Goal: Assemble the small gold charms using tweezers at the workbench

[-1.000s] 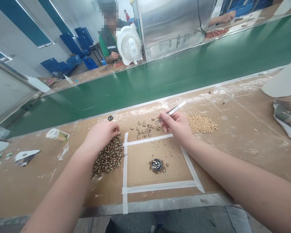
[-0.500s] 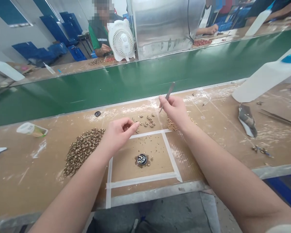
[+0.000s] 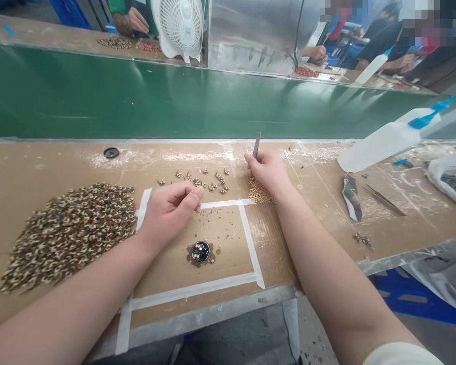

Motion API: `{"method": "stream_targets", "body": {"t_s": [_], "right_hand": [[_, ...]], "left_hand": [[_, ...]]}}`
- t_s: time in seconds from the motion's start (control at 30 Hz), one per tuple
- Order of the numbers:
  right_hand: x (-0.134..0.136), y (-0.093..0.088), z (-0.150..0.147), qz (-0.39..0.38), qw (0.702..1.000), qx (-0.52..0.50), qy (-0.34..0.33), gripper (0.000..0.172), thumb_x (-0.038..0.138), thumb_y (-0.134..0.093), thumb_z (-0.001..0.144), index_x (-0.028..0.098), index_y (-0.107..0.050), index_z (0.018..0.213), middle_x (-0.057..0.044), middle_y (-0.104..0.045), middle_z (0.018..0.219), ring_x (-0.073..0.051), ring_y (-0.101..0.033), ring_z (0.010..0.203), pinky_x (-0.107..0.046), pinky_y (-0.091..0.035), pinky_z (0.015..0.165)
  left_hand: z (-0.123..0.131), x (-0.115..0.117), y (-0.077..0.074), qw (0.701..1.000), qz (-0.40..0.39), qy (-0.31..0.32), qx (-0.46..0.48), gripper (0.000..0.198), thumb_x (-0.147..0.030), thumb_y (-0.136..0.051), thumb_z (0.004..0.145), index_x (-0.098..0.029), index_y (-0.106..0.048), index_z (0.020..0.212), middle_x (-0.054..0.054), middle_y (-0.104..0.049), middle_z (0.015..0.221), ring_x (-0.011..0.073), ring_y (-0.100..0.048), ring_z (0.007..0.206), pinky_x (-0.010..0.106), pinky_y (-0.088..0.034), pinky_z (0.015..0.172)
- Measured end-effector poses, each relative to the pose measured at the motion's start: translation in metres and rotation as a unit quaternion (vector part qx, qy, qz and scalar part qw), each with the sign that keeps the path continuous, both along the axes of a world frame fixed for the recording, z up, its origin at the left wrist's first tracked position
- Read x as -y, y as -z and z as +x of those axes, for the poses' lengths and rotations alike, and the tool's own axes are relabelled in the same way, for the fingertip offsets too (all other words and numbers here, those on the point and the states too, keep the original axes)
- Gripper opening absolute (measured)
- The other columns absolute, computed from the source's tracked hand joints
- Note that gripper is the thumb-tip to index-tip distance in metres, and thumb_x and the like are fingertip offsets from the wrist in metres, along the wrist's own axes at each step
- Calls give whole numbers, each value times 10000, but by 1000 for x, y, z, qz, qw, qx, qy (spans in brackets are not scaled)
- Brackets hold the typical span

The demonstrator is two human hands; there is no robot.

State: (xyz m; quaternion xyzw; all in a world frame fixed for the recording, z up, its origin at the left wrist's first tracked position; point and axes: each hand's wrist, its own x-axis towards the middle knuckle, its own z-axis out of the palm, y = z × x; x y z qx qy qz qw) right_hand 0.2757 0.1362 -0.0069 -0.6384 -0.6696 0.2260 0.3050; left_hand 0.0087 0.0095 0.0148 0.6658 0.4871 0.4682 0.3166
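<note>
My right hand (image 3: 269,172) is closed round metal tweezers (image 3: 257,144), held nearly upright. Under that hand spreads a pile of small tan beads (image 3: 261,193), which partly hides behind the fingers. My left hand (image 3: 171,209) is closed in a pinch, thumb against forefinger; what sits between them is too small to make out. Several small brown-and-gold pieces (image 3: 213,186) lie scattered just beyond it. To its left is a large heap of similar little pieces (image 3: 76,233). A small round dish of dark, glossy liquid (image 3: 200,251) rests inside a white tape outline (image 3: 197,291), with wet stains around it.
A black round lid (image 3: 111,152) lies at the back left. On the right are a white squeeze bottle (image 3: 380,144), a grey scrap (image 3: 351,197) and second tweezers (image 3: 384,199). Beyond runs a green belt (image 3: 137,109), with a fan (image 3: 180,28) and other people's hands across it.
The view has turned and dipped. My right hand has shifted slightly right over the tan beads, and its tweezers stand more upright. My left hand stays pinched near the scattered pieces.
</note>
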Motion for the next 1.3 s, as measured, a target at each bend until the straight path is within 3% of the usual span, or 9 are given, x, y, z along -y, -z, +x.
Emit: {"method": "stream_targets", "body": {"t_s": [0.13,0.23,0.33,0.43,0.63,0.87,1.03,1.17,1.3], "right_hand": [[5,-1,-7,14,996,-83,-12,483,480,-702,1012,212,-610,622,-23,-557,591,-157,-469,576,-354,-326,594],[16,-6,-19,26,973,-221,-62,522,623,-682,1002,225,-665,665,6,-489,559,-139,-420,541,-335,-314,562],[27,-11,-30,41,952,-286,-100,560,719,-699,964,241,-670,674,25,-432,550,-128,-367,524,-327,-276,544],[31,-14,-31,45,959,-260,-105,565,729,-692,963,238,-677,682,21,-447,557,-130,-374,533,-332,-271,551],[23,-11,-19,-5,995,-13,-94,515,561,-710,989,224,-584,621,11,-480,566,-146,-405,567,-355,-291,571],[19,-3,-23,-44,993,32,-101,498,493,-690,1008,226,-560,609,9,-482,563,-147,-384,553,-375,-316,581],[26,-6,-28,-13,991,-51,-124,530,598,-704,995,221,-632,629,12,-482,558,-141,-399,559,-355,-321,576],[46,-14,-42,55,952,-216,-211,567,748,-666,981,243,-724,729,0,-572,601,-149,-506,574,-347,-400,575],[64,-17,-57,105,921,-256,-275,540,721,-681,995,263,-742,715,-23,-641,627,-168,-590,609,-373,-503,619]], "left_hand": [[3,-2,3,999,-43,10,30,384,-379,-633,991,-224,-669,643,5,-622,620,133,-489,548,289,-402,566],[6,-4,7,983,-144,54,96,402,-438,-611,1033,-223,-699,705,-22,-517,541,114,-379,472,270,-325,488],[9,-6,10,965,-208,85,134,390,-458,-623,1042,-217,-706,746,-53,-416,491,106,-326,453,255,-294,468],[10,-7,11,965,-209,86,132,385,-453,-631,1041,-208,-707,754,-46,-451,517,103,-342,477,249,-302,482],[10,-7,12,973,-186,95,95,372,-440,-633,1032,-205,-712,754,15,-640,659,105,-395,519,247,-304,483],[10,-8,13,969,-201,102,105,383,-452,-631,1042,-200,-710,764,22,-679,698,93,-380,509,243,-288,468],[11,-10,13,967,-209,103,105,395,-463,-640,1037,-199,-697,749,24,-675,697,97,-388,513,243,-310,472],[12,-10,15,964,-224,91,107,378,-510,-673,1029,-204,-702,809,5,-645,691,96,-375,506,239,-295,461],[11,-10,16,957,-244,93,126,423,-582,-669,1040,-208,-703,845,-51,-466,562,87,-314,462,234,-242,442]]}}
